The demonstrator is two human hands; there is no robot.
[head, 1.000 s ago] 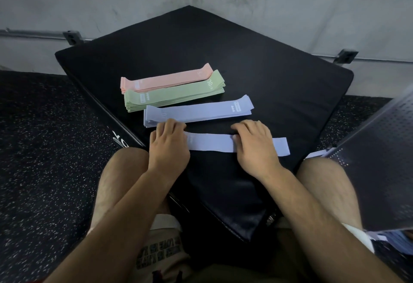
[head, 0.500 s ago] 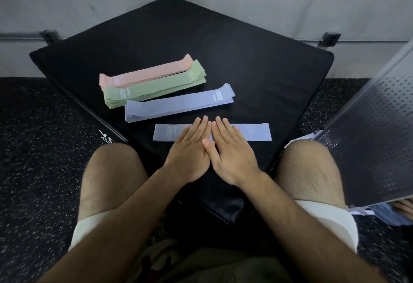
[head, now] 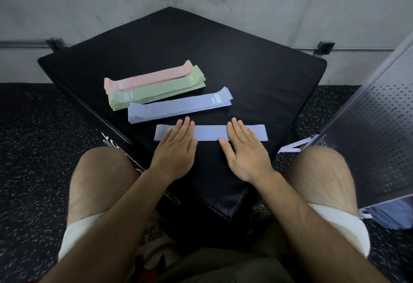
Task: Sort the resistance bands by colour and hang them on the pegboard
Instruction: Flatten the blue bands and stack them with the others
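On the black pad [head: 245, 70], sorting is looking nearly done and hanging is not yet started.

- **Stacks:** Far left and furthest back, the pink stack [head: 147, 77] is sitting. The green stack [head: 156, 91] is lying just in front of it, touching it and overlapping its near edge. The purple stack [head: 178, 106] is lying just beside the green, nearer the person. All three are showing flat looped bands with edges roughly aligned and white print on top.
- **Loose band:** In front of the purple stack and apart from it, one purple band [head: 210, 132] is lying flat and straight.
- **Hands:** The left hand [head: 176, 146] is pressing the band's left part, fingers straight and together, gripping nothing. The right hand [head: 243, 148] is pressing its right part the same way, fingers flat. The band's middle is showing bare between them.
- **Judgement:** The band is probably being smoothed before joining the purple stack.
- **Pegboard:** Far right, the pegboard [head: 368, 137] is leaning at an angle with no band visibly hanging on it, so all the hanging is remaining.
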